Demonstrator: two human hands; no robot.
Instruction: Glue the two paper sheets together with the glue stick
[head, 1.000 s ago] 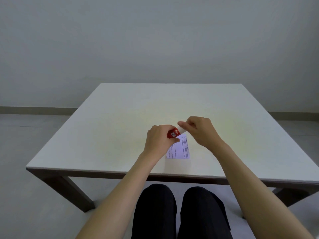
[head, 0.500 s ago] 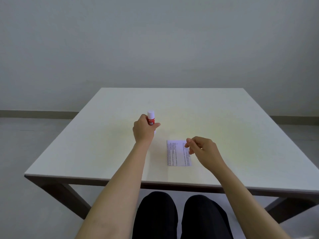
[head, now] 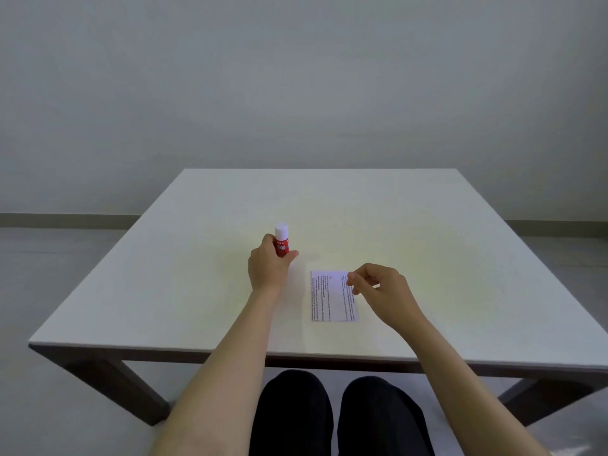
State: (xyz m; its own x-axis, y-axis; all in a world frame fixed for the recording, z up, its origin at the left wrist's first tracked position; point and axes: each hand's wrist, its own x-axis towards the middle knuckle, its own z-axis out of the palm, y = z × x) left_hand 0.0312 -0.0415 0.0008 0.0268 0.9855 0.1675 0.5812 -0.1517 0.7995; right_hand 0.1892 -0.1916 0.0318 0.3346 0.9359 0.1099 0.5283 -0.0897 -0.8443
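A red glue stick [head: 282, 244] with a white cap stands upright on the white table [head: 197, 291], left of centre. My left hand [head: 268, 266] is wrapped around its lower part. A small printed paper sheet [head: 330, 297] lies flat to the right, nearer the front edge. My right hand [head: 378, 287] hovers over the sheet's upper right corner with fingers curled and thumb and forefinger close together; I cannot tell whether it touches the paper. Only one sheet outline shows.
The table's front edge [head: 296, 353] runs just above my knees [head: 329, 406]. A plain wall [head: 296, 93] and grey floor [head: 49, 258] lie beyond.
My left hand carried the capped glue stick away to the left and stood it upright. My right hand let go of the cap end and dropped to the sheet's right edge.
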